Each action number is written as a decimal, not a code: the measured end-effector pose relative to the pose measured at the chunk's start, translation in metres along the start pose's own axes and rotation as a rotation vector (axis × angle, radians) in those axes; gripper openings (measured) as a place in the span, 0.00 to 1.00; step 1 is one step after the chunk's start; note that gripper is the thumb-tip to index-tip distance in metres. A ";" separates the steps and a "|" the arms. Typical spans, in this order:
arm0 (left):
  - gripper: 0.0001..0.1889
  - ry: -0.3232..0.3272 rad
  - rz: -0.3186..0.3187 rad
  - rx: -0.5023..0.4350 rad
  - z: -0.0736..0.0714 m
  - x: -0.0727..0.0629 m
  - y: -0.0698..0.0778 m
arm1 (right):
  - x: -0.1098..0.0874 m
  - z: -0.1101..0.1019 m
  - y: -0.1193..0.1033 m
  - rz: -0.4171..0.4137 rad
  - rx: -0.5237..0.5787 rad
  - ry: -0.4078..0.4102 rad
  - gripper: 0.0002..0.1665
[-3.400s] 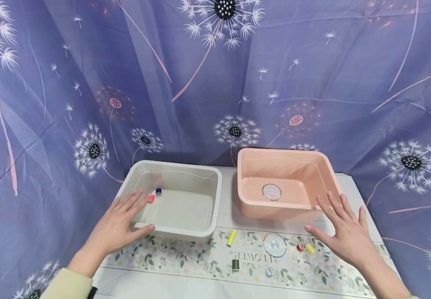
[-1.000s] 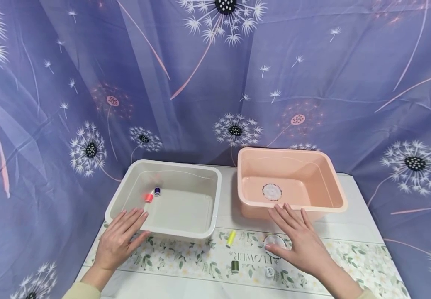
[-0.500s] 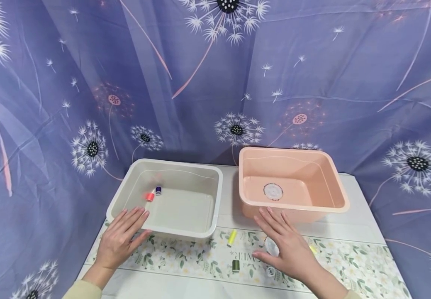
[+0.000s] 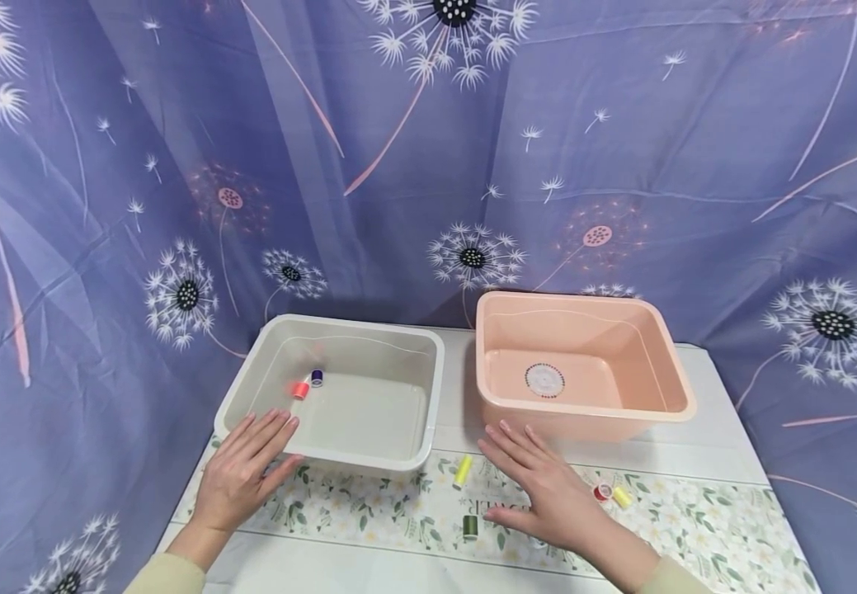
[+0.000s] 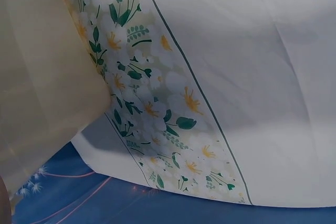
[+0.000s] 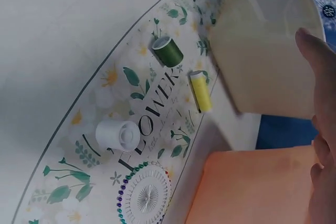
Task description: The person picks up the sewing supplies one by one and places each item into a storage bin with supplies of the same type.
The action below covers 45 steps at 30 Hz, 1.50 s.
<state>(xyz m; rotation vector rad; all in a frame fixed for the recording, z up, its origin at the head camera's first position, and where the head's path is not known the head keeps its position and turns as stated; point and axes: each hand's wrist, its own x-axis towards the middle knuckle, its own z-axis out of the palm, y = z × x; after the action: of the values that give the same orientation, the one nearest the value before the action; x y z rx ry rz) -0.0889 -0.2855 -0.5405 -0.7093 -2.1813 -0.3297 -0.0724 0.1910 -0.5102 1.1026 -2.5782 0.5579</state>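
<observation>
My left hand, fingers straight, is at the near left rim of the grey tub. My right hand hovers palm down before the pink tub, its fingers extended and holding nothing. Below it, the right wrist view shows a wheel of pearl-headed pins and a white thread spool, both mostly covered by the hand in the head view. Left of this hand lie a yellow thread spool and a dark green spool. A red spool and another yellow spool lie beyond its wrist.
Inside the grey tub are a bright red spool and a navy spool. The pink tub contains a second pin wheel. A floral runner strip crosses the white table; a purple dandelion curtain hangs behind.
My right hand has swept left from beside the red and yellow spools to over the pin wheel. My left hand has drawn back slightly toward me. The spools and tubs have stayed put.
</observation>
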 end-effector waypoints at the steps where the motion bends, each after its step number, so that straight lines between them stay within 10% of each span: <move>1: 0.33 -0.004 0.001 0.004 0.000 0.000 0.000 | 0.001 0.002 0.000 -0.004 0.000 -0.011 0.54; 45: 0.34 -0.058 0.001 0.013 -0.005 0.004 0.003 | 0.020 0.071 0.042 -0.191 -0.062 -0.237 0.55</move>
<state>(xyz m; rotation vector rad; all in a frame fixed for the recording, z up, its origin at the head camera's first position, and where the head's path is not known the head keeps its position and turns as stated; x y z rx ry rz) -0.0859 -0.2836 -0.5339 -0.7215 -2.2356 -0.2978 -0.1242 0.1727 -0.5754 1.4512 -2.6225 0.3165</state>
